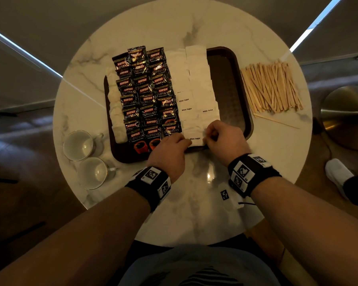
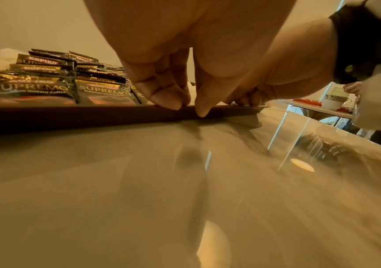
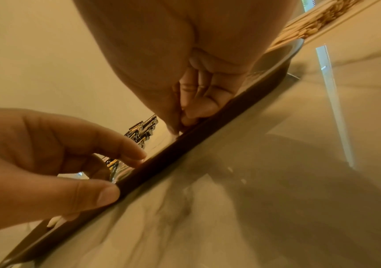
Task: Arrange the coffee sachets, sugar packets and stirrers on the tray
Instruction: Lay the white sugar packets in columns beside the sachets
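A dark brown tray [image 1: 236, 89] on a round marble table holds three columns of black Kopiko coffee sachets [image 1: 147, 96] and, to their right, two columns of white sugar packets [image 1: 196, 83]. Both hands are at the tray's near rim [image 2: 70, 117]. The nearest sugar packet [image 1: 195, 139] lies between them. My left hand [image 1: 174, 145] pinches its left edge, with the thumb [image 3: 102, 195] against the outside of the rim [image 3: 208, 141]. With curled fingers [image 3: 192, 112], my right hand [image 1: 219, 135] pinches its right edge. The wooden stirrers [image 1: 273, 87] lie piled on the table right of the tray.
Another column of white packets [image 1: 116, 108] lines the tray's left side. Two glass cups [image 1: 79, 144] [image 1: 93, 172] stand at the table's near left. One stirrer [image 1: 277, 121] lies apart from the pile. A small tagged white device [image 1: 227, 195] sits near my right wrist. A brass lamp base [image 1: 347, 116] stands on the floor at right.
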`<state>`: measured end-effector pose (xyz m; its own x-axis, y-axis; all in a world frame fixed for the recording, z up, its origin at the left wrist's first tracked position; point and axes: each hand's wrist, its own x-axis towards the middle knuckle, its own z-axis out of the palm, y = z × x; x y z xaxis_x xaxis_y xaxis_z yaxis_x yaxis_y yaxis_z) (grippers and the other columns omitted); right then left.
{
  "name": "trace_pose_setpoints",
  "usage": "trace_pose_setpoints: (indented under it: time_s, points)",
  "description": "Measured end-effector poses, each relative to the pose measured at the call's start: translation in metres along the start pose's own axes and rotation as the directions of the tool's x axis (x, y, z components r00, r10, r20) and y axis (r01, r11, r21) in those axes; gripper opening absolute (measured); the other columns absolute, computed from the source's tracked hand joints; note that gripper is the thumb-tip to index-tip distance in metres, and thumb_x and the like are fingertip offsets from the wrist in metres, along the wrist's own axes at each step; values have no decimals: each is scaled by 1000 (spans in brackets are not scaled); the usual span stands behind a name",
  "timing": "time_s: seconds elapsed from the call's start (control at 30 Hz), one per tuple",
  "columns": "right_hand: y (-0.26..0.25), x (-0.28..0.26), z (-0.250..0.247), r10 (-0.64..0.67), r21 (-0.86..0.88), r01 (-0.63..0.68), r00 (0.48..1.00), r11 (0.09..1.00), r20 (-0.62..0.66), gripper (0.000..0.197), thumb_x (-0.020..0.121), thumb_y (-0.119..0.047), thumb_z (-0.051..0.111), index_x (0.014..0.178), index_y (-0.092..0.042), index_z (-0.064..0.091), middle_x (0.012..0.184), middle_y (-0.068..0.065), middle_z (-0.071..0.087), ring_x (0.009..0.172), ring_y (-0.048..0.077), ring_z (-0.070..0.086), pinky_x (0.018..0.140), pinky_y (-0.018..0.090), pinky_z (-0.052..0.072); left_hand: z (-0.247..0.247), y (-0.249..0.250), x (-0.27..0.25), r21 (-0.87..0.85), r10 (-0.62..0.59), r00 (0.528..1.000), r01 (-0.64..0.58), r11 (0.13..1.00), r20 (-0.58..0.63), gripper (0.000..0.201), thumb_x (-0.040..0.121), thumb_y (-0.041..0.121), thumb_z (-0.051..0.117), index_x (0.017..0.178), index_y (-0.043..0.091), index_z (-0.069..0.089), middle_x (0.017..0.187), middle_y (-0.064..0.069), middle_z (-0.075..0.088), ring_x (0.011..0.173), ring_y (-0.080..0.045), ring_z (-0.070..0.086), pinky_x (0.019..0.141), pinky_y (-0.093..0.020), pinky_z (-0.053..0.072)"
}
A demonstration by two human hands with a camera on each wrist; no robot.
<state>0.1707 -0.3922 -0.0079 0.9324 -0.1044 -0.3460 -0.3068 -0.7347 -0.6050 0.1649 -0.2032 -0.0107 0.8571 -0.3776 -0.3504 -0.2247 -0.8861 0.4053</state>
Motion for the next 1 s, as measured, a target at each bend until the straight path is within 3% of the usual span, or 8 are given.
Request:
trace_pose_setpoints:
  time_s: [0.17, 0.3, 0.37, 0.47, 0.7, 0.9, 1.0]
  points:
    - [8, -6, -8, -28, 25, 27, 998, 999, 54, 9, 97, -24, 70, 105, -26, 68, 97, -8, 67, 91, 11, 62, 78, 23, 48, -5, 8, -5, -14, -59, 998, 60, 998, 31, 49, 97, 5, 52, 143, 18, 57, 143, -1, 56, 131, -26, 50, 107, -39, 44]
    - [35, -31, -36, -9, 17, 9, 1000, 1000, -1, 7, 96, -25, 70, 97, -31, 67, 87, -15, 64, 80, -1, 57, 67, 13, 39, -8, 10, -20, -10, -107, 993, 108, 994, 44, 46, 96, 18, 61, 141, 22, 57, 142, 2, 53, 130, -23, 51, 106, -39, 47]
    - [56, -50, -54, 32, -4, -32, 999, 999, -12, 7, 96, -25, 70, 95, -31, 68, 85, -14, 65, 80, -1, 57, 66, 16, 40, -12, 14, -31, 14, -142, 988, 142, 990, 68, 43, 96, 26, 61, 140, 24, 57, 143, 4, 53, 131, -21, 51, 108, -39, 46]
    - [85, -82, -81, 109, -12, -109, 994, 994, -15, 7, 94, -27, 72, 89, -31, 68, 83, -11, 68, 81, 8, 62, 69, 27, 44, -19, 20, -51, 38, -186, 977, 183, 982, 107, 39, 97, 33, 60, 136, 27, 58, 144, 5, 53, 132, -19, 52, 109, -39, 45]
    - [109, -152, -115, 238, -41, -242, 968, 969, -79, 11, 92, -29, 75, 83, -28, 68, 83, -8, 69, 84, 13, 64, 73, 33, 51, -41, 22, -72, 9, -112, 992, 112, 994, 51, 33, 97, 36, 60, 130, 29, 62, 138, 7, 58, 123, -16, 57, 102, -35, 49]
    - [92, -147, -136, 249, -44, -255, 962, 966, -109, 11, 91, -34, 75, 86, -30, 67, 85, -8, 69, 83, 10, 64, 70, 29, 47, -45, 38, -83, -66, -89, 995, 86, 994, -45, 28, 94, 36, 64, 122, 31, 67, 129, 8, 62, 116, -14, 59, 99, -34, 50]
    - [84, -130, -156, 249, -78, -262, 958, 962, -142, 10, 92, -34, 74, 89, -29, 67, 86, -7, 69, 84, 12, 65, 77, 32, 51, -49, 49, -78, -94, -64, 995, 57, 994, -77, 28, 93, 35, 65, 120, 30, 68, 123, 9, 64, 114, -13, 61, 99, -32, 51]
